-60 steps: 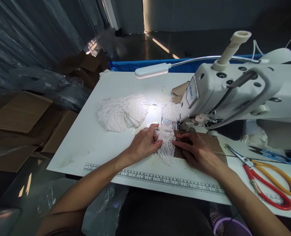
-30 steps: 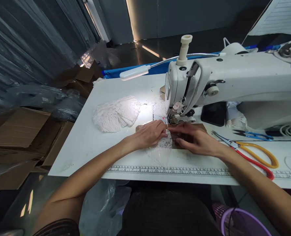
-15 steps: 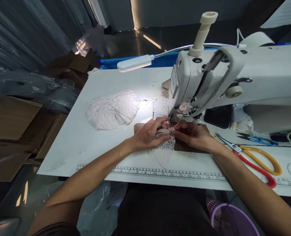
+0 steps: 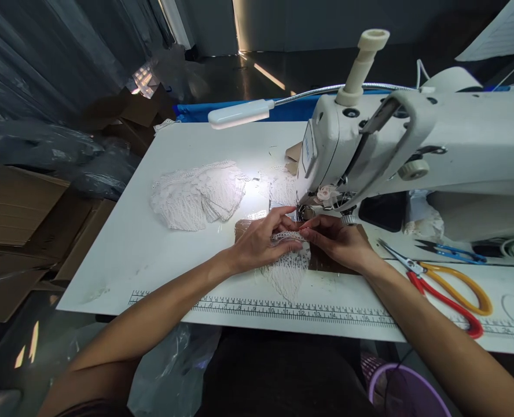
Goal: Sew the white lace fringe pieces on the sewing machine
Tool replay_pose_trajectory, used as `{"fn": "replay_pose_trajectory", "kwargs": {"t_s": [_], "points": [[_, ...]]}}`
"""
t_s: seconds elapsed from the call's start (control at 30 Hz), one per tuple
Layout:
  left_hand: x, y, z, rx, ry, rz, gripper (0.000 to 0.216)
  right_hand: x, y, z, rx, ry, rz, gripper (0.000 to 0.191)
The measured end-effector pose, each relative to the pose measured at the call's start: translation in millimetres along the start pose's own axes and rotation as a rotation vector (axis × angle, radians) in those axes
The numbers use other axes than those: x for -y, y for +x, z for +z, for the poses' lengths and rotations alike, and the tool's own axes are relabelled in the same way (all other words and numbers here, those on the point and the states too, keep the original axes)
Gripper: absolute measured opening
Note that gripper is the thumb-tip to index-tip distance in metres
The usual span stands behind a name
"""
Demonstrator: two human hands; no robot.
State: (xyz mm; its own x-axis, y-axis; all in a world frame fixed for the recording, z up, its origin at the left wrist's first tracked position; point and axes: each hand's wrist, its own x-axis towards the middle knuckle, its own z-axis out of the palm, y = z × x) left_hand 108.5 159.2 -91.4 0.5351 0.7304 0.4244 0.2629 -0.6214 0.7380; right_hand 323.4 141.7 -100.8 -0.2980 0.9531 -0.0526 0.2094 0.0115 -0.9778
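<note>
A piece of white lace (image 4: 288, 277) lies in front of the sewing machine (image 4: 330, 156), its pointed end hanging toward the table's front edge. My left hand (image 4: 263, 240) is closed on the lace's upper band from the left, thumb below and index finger stretched toward the presser foot (image 4: 304, 212). Pinched between thumb and fingers, the band's right end is in my right hand (image 4: 337, 240). Beneath both hands is a brown plate (image 4: 333, 263). More lace (image 4: 283, 188) lies behind the presser foot. The needle point is too small to make out.
A pile of white lace pieces (image 4: 200, 197) rests on the left of the table. Scissors with red and orange handles (image 4: 439, 284) and blue thread snips (image 4: 452, 251) lie at right. A lamp (image 4: 239, 113) reaches over the back. A purple basket (image 4: 407, 388) stands below.
My right hand's fingertips have shifted slightly left along the lace band, closer to my left hand. The camera view has moved a little; the lace stays in nearly the same place.
</note>
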Motion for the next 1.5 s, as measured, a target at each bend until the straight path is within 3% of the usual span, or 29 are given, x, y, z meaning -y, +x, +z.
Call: {"fn": "replay_pose_trajectory", "kwargs": {"t_s": [0.17, 0.37, 0.8, 1.0, 1.2, 1.33, 1.5], "points": [[-6, 1, 1, -0.050, -0.068, -0.043, 0.054, 3, 1, 2, -0.033, -0.012, -0.025, 0.032], [-14, 3, -1, -0.040, -0.129, -0.204, 0.051, -1, -1, 1, 0.041, 0.130, -0.014, 0.030], [-14, 2, 0, -0.057, -0.348, -0.250, 0.056, 14, -1, 8, -0.144, 0.189, -0.074, 0.036], [-14, 2, 3, -0.082, -0.392, -0.276, 0.056, 20, -2, 8, -0.180, 0.150, -0.080, 0.036], [-16, 2, 5, -0.098, -0.432, -0.391, 0.055, 17, -1, 10, -0.184, 0.145, -0.078, 0.040], [-15, 10, -7, -0.064, -0.364, -0.492, 0.057, 17, -6, 1, -0.174, -0.154, -0.152, 0.032], [-8, 37, -25, 0.106, -0.152, -0.555, 0.051, 26, -11, -7, 0.015, -0.831, -0.527, 0.030]]}}
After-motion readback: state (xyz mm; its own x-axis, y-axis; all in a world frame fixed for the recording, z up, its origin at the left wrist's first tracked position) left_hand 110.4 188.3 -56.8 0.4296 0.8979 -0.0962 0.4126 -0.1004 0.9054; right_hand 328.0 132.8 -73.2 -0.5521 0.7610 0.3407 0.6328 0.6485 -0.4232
